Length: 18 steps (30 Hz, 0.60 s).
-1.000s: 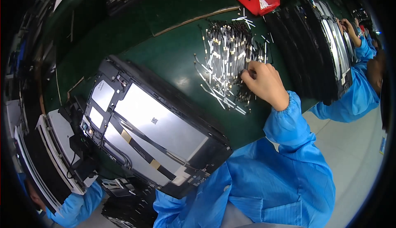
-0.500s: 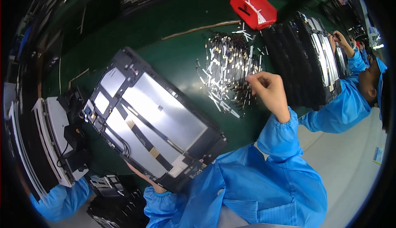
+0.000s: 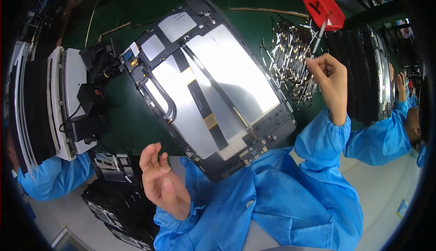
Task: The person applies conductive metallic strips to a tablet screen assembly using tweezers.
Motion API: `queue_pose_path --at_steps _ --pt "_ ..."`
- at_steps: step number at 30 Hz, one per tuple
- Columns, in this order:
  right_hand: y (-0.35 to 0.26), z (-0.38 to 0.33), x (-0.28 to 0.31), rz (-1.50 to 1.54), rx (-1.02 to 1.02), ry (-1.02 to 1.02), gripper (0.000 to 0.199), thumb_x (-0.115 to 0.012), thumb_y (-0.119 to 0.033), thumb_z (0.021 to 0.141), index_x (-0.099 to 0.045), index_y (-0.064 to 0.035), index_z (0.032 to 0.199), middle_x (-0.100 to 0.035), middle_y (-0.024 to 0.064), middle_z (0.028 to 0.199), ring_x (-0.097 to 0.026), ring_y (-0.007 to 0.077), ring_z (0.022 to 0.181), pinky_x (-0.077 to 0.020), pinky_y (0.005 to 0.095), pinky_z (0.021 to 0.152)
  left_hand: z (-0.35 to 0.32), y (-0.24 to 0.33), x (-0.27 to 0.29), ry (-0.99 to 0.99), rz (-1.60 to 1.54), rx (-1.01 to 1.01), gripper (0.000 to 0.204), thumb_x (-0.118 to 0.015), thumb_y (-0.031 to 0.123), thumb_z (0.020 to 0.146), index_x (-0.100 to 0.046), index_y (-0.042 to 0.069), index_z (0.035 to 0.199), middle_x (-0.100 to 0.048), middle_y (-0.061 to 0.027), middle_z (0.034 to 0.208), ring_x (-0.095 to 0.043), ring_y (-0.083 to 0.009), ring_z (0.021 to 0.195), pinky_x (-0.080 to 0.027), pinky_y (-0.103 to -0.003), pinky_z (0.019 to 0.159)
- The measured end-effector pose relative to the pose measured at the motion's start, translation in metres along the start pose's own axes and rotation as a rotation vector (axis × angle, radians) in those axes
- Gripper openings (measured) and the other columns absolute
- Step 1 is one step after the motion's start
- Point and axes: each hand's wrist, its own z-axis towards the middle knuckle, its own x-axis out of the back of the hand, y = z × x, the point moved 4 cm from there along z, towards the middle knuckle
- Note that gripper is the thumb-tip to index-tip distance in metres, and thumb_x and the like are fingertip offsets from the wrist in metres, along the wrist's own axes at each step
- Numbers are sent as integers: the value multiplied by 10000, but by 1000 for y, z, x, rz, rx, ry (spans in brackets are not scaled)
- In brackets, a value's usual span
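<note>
A large opened tablet housing (image 3: 254,83) lies before me, showing silver battery panels, black ribbon cables and small circuit boards. Its near end reaches toward my chest. My left hand (image 3: 164,183) is beside the near-left edge, fingers apart and slightly curled, holding nothing. Thumb and fingers of my right hand (image 3: 330,81) are pinched on a thin flex cable (image 3: 319,38), pale along its length, that points up and away. Just left of that hand spreads a pile of similar thin flex cables (image 3: 290,56), with black, white and gold parts.
Beyond the pile stands a red bin (image 3: 323,7). Black housings (image 3: 359,74) are stacked upright at the right, where a co-worker's blue sleeve (image 3: 379,137) shows. At the left are black adapters (image 3: 91,99) and upright panels (image 3: 56,101). More housings (image 3: 113,201) are piled low at the left.
My left hand has come out from under the housing's edge and opened. My right hand has lifted a flex cable from the pile. The whole view has shifted.
</note>
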Motion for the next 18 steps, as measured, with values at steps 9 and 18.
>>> queue_pose_path --at_steps 9,18 --pt "-106 -81 -31 701 249 -449 138 -771 -50 680 -664 19 733 -666 123 687 -555 90 471 -400 201 416 12 37 -37 -388 -16 46 220 -678 156 813 -631 -36 910 -654 -73 706 -578 -143 547 -433 -250 492" --pt "-119 -94 -69 736 303 -925 155 -757 -28 705 -690 -1 842 -669 108 695 -596 144 496 -407 206 436 16 36 -54 -666 -446 585 121 -581 92 893 -643 -13 890 -636 -50 661 -568 -71 545 -391 -208 470"
